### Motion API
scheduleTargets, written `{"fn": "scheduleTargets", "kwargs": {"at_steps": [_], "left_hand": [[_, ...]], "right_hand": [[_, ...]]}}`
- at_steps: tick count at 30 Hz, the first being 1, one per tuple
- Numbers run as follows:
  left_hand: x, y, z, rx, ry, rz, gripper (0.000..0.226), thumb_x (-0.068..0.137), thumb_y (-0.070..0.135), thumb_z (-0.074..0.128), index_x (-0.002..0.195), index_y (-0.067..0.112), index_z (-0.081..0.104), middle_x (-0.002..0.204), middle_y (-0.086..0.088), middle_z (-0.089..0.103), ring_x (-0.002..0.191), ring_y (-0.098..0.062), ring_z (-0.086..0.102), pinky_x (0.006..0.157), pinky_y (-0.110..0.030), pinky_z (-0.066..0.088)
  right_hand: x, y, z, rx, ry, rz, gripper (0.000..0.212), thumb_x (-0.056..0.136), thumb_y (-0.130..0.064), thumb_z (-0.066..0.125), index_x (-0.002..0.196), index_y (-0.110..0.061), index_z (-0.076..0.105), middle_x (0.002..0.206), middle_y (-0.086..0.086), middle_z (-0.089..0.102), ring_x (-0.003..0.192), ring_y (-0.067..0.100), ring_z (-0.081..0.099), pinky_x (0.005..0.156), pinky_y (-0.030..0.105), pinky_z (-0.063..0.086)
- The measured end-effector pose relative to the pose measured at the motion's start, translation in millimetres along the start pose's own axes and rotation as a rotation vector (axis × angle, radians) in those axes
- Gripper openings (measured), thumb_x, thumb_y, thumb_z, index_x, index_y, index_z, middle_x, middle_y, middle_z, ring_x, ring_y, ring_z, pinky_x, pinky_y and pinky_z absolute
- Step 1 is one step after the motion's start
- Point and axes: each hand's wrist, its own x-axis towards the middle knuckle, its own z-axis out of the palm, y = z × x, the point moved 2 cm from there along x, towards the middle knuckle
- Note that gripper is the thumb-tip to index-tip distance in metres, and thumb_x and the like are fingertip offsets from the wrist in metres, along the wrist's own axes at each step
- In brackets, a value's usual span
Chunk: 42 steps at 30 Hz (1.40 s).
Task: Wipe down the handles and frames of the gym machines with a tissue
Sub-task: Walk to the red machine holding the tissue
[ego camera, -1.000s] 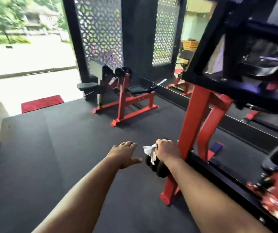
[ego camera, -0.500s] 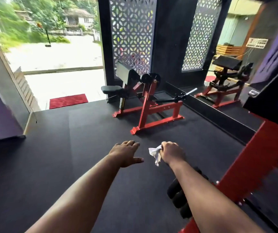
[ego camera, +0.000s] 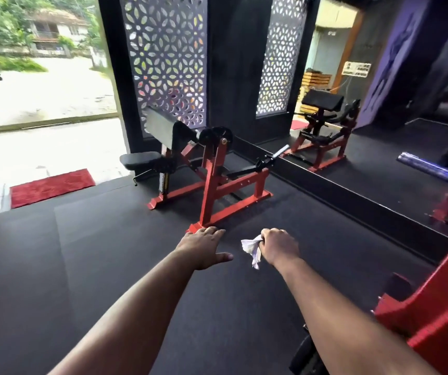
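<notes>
My right hand (ego camera: 279,246) grips a crumpled white tissue (ego camera: 252,249), which sticks out to the left of the fist, held in the air over the black floor. Beside it my left hand (ego camera: 203,249) is stretched forward, palm down, fingers straight and holding nothing. Ahead of both hands stands a red-framed gym machine (ego camera: 214,182) with a black seat (ego camera: 139,160) and a black lever arm (ego camera: 258,167). The red frame (ego camera: 433,309) of another machine fills the lower right corner, apart from both hands.
A wall mirror (ego camera: 379,147) on the right reflects the red machine. Black rubber flooring (ego camera: 82,266) spreads to the left. A red mat (ego camera: 52,186) lies at the open doorway. A patterned lattice screen (ego camera: 166,58) stands behind the machine.
My right hand has come off the black roller of the near machine, still holding the tissue. The view has swung left, and the far red machine is now closer and more central.
</notes>
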Motion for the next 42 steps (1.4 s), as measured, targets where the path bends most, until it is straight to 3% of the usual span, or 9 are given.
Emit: {"fn": "scheduleTargets", "kwargs": {"at_steps": [11, 19, 42], "left_hand": [[190.0, -66.6, -26.4, 0.068, -0.083, 0.178, 0.093, 0.090, 0.080, 0.044, 0.163, 0.027, 0.018, 0.167, 0.004, 0.023, 0.153, -0.020, 0.026, 0.117, -0.048, 0.032], [371.2, -48.7, -41.2, 0.108, -0.135, 0.228, 0.091, 0.091, 0.078, 0.044, 0.162, 0.027, 0.019, 0.167, 0.003, 0.025, 0.153, -0.021, 0.026, 0.116, -0.049, 0.032], [917.2, -14.2, -112.3, 0.098, -0.161, 0.395, 0.093, 0.091, 0.079, 0.044, 0.162, 0.024, 0.021, 0.166, -0.002, 0.027, 0.150, -0.027, 0.031, 0.115, -0.050, 0.034]], "right_hand": [[151.5, 11.0, 12.7, 0.020, 0.005, 0.204, 0.018, 0.097, -0.028, 0.050, 0.107, -0.025, 0.065, 0.117, -0.002, 0.067, 0.116, 0.024, 0.060, 0.086, 0.036, 0.050], [295.1, 92.2, 43.7, 0.043, -0.037, 0.258, 0.020, 0.096, -0.027, 0.049, 0.107, -0.022, 0.065, 0.116, 0.001, 0.068, 0.114, 0.027, 0.061, 0.084, 0.037, 0.051], [742.0, 317.5, 24.1, -0.026, 0.003, 0.402, 0.021, 0.097, -0.027, 0.046, 0.104, -0.022, 0.065, 0.108, -0.003, 0.069, 0.107, 0.024, 0.061, 0.079, 0.037, 0.051]]}}
